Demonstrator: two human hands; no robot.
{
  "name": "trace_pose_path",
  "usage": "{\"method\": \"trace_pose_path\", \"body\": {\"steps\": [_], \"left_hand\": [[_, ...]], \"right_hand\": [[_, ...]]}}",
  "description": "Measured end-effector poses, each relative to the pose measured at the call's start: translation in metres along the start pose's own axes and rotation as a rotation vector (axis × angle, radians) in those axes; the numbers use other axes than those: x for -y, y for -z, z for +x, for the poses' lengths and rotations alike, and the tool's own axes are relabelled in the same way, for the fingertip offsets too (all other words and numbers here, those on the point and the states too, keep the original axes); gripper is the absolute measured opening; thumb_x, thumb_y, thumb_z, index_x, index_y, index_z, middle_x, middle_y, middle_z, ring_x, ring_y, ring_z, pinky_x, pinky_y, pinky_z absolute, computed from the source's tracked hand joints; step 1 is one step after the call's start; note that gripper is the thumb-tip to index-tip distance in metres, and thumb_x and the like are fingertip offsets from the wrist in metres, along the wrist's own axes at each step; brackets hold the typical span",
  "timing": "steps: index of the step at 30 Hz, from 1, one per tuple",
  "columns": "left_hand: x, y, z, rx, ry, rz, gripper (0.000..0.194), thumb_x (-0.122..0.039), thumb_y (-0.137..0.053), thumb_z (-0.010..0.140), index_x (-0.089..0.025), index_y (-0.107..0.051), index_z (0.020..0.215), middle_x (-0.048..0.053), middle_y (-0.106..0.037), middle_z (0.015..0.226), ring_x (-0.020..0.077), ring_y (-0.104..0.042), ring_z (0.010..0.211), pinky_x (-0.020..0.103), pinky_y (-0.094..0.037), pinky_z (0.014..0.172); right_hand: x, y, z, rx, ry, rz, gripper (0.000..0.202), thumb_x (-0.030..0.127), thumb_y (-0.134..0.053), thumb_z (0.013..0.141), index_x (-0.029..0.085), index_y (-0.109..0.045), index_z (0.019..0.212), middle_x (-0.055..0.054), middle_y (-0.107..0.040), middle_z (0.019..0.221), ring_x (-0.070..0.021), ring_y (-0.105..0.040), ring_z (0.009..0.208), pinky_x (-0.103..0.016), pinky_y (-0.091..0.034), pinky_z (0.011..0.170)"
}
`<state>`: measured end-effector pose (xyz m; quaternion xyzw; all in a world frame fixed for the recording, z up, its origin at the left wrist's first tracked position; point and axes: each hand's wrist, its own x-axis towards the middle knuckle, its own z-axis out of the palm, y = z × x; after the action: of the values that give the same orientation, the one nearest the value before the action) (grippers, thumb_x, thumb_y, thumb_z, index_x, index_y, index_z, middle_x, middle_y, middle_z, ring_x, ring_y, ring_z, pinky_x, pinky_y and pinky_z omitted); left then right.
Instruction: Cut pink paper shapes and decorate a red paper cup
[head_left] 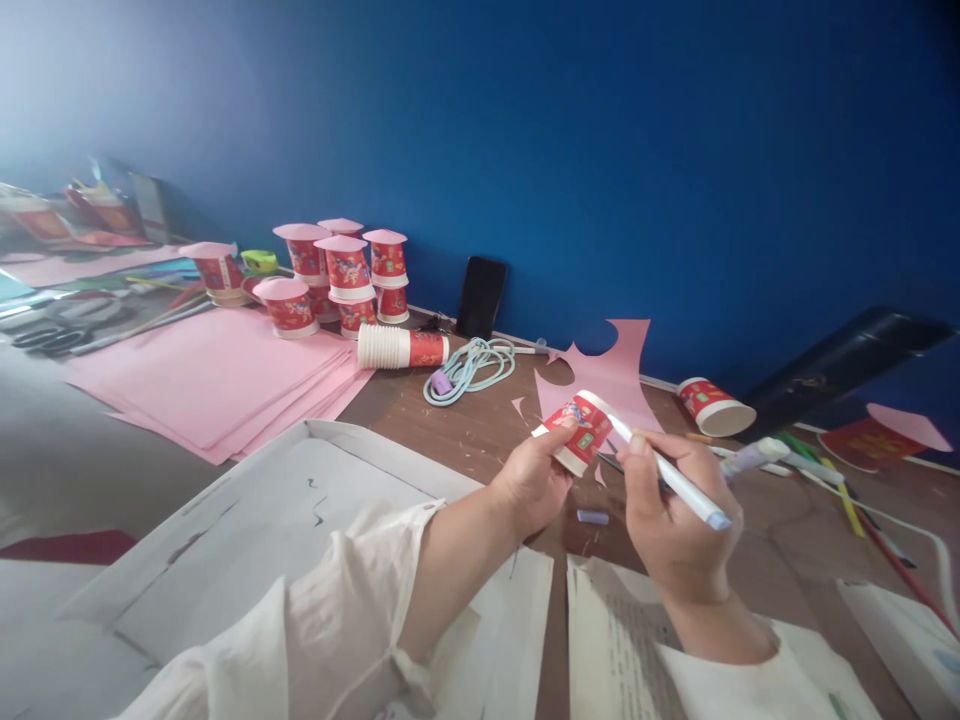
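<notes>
My left hand (534, 482) is closed around a red printed paper cup (581, 425), tilted above the brown desk. A white marker with a pale blue end (679, 487) is gripped in my right hand (679, 520), its tip reaching the cup's rim at the upper right. Whether the tip touches the cup I cannot tell. Below the cup lies a small pale blue marker cap (592, 517). Just behind the cup stands a pink paper sheet with round cutouts (622, 365), leaning on the wall.
At the back left, several red cups topped with pink discs (346, 268) stand grouped beside pink sheets (217, 370). Nearby are a nested cup stack (401, 348), a coiled cable (480, 372) and a phone (481, 296). On the right lie a cup (709, 405) and a glue stick (754, 457).
</notes>
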<state>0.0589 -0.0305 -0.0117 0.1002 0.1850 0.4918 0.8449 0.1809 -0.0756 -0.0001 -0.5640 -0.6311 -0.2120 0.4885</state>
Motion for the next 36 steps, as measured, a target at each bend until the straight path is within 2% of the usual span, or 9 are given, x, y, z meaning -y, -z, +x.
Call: {"method": "trace_pose_path", "body": {"steps": [6,10,18,25,36], "left_hand": [[0.0017,0.0015,0.0004,0.026,0.016,0.005,0.019,-0.021,-0.065,0.082,-0.011,-0.070,0.097,0.010,-0.072,0.096,0.0189,-0.066,0.090,0.032,-0.048,0.095],[0.0020,0.0014,-0.0006,0.028,0.035,0.049,0.023,-0.024,-0.067,0.081,-0.011,-0.069,0.100,0.011,-0.071,0.095,0.0216,-0.066,0.090,0.037,-0.047,0.097],[0.0023,0.0014,-0.0006,0.034,-0.025,0.094,0.022,-0.025,-0.072,0.076,-0.013,-0.069,0.093,0.010,-0.072,0.096,0.0217,-0.066,0.097,0.037,-0.043,0.103],[0.0036,0.0054,0.0018,0.060,-0.034,0.096,0.022,-0.025,-0.072,0.077,-0.011,-0.069,0.094,0.009,-0.071,0.088,0.0193,-0.067,0.085,0.036,-0.047,0.096],[0.0026,0.0044,-0.0013,0.042,-0.008,0.103,0.022,-0.024,-0.070,0.078,-0.011,-0.069,0.096,0.010,-0.071,0.090,0.0209,-0.067,0.087,0.036,-0.048,0.093]], "right_hand": [[0.0009,-0.0013,0.0005,0.003,0.005,-0.011,0.013,0.026,-0.061,0.087,0.015,-0.067,0.091,-0.009,-0.071,0.082,-0.0225,-0.068,0.079,-0.034,-0.052,0.075],[0.0022,-0.0002,0.0027,0.012,0.006,-0.009,0.013,0.026,-0.060,0.088,0.015,-0.066,0.091,-0.007,-0.071,0.075,-0.0213,-0.066,0.075,-0.033,-0.052,0.073],[0.0035,-0.0004,0.0027,0.023,-0.017,-0.056,0.014,0.029,-0.059,0.089,0.017,-0.067,0.089,-0.007,-0.071,0.077,-0.0213,-0.066,0.074,-0.033,-0.051,0.072],[0.0049,-0.0023,0.0032,0.036,0.044,-0.049,0.014,0.029,-0.059,0.089,0.018,-0.067,0.088,-0.007,-0.072,0.077,-0.0216,-0.067,0.079,-0.032,-0.051,0.073],[0.0085,-0.0022,0.0032,0.056,0.061,-0.062,0.012,0.029,-0.057,0.089,0.019,-0.064,0.086,-0.006,-0.070,0.075,-0.0209,-0.065,0.078,-0.031,-0.047,0.069]]}}
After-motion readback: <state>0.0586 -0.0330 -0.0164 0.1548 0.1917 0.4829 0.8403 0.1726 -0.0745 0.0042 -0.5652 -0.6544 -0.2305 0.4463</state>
